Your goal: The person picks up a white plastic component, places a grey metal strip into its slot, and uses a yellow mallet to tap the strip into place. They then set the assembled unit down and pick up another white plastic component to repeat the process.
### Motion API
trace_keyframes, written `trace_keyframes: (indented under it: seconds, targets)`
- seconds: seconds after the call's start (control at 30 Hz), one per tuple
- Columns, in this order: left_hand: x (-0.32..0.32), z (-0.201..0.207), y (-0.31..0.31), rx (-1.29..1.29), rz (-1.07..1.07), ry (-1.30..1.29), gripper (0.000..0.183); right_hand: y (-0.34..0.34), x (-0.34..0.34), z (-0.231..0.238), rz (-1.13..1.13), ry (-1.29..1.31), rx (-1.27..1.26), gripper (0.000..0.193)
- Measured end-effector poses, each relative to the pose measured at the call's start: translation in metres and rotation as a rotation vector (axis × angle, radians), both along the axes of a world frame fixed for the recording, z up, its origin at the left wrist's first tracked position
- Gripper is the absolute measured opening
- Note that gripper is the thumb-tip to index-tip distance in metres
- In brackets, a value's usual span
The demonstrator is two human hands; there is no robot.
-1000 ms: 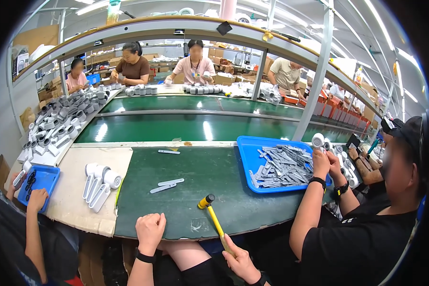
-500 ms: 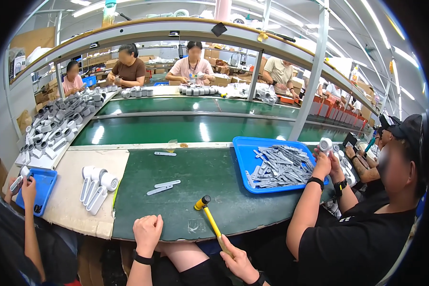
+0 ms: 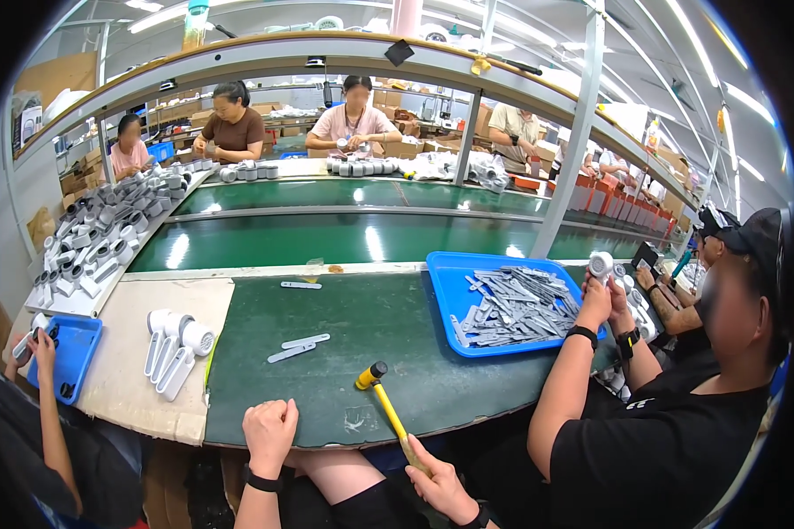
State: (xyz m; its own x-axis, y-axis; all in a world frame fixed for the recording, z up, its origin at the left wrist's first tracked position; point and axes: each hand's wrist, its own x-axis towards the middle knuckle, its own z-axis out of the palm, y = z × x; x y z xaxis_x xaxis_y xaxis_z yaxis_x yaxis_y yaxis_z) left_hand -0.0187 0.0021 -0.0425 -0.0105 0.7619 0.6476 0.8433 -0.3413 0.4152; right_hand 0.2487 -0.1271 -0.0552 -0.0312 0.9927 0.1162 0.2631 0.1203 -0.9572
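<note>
My right hand (image 3: 439,480) is wrapped round the handle of a yellow hammer (image 3: 385,407) with a black striking face. Its head hovers over or rests at the near edge of the green work surface (image 3: 265,379); I cannot tell which. At the same edge, my left hand (image 3: 270,432) is closed in a fist, with nothing seen in it. Ahead of it, two grey flat strips (image 3: 298,347) lie side by side, and another grey strip (image 3: 301,285) lies farther back. On the board to the left are several white-and-grey handled devices (image 3: 175,348).
A blue tray (image 3: 445,300) holds many grey strips. At right, a co-worker's hands (image 3: 602,304) hold a white round-headed device. Another person's hands (image 3: 37,348) work by a blue tray (image 3: 79,361) at left. Parts pile up (image 3: 106,229) behind. A metal post (image 3: 576,132) stands beyond.
My hands and the hammer keep nearly the same place. The view has shifted slightly. The left neighbour's hands have moved with the part they hold.
</note>
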Motion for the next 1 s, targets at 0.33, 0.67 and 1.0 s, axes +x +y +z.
trace_keyframes:
  seconds: [0.33,0.67,1.0]
  targets:
    - [-0.001,-0.004,0.001,-0.012,-0.005,-0.007,0.032,-0.001,-0.001,0.002,-0.019,-0.037,0.042,0.064]
    - [0.000,-0.005,0.002,-0.023,-0.015,-0.028,0.034,-0.003,-0.003,0.012,-0.024,0.027,-0.071,0.059]
    - [0.000,-0.008,0.003,0.001,0.002,-0.016,0.038,-0.004,-0.003,0.011,-0.008,0.060,-0.105,0.060]
